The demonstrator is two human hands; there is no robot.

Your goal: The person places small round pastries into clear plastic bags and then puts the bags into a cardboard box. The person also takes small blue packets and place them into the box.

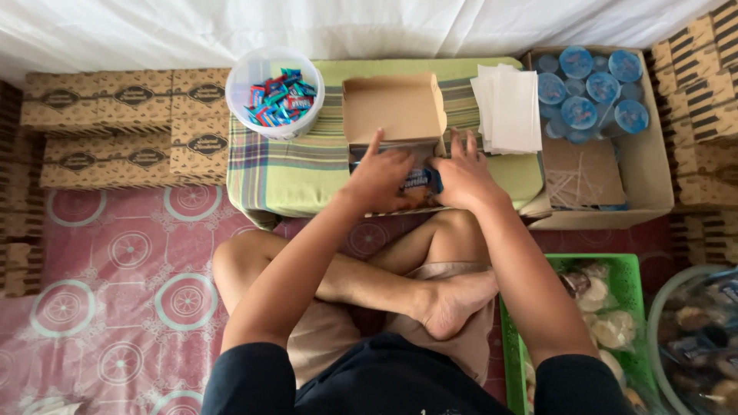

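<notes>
The person sits cross-legged on a patterned floor mat (115, 253) before a low counter (300, 173) covered with a green plaid cloth. An open brown cardboard box (393, 107) stands on it with its lid raised. The left hand (380, 178) and the right hand (463, 178) meet at the near edge of the box, and both grips are closed on a small blue-wrapped packet (423, 180) held between them.

A white tub (274, 91) at the back left of the counter holds a heap of blue and red wrapped sweets. A stack of white paper sheets (511, 110) lies right of the box. Further right, a large carton (649, 165) holds blue-lidded cups (588, 88). A green basket (630, 288) near the right knee holds clear-wrapped snacks. Flat patterned boxes (127, 123) are stacked at left.
</notes>
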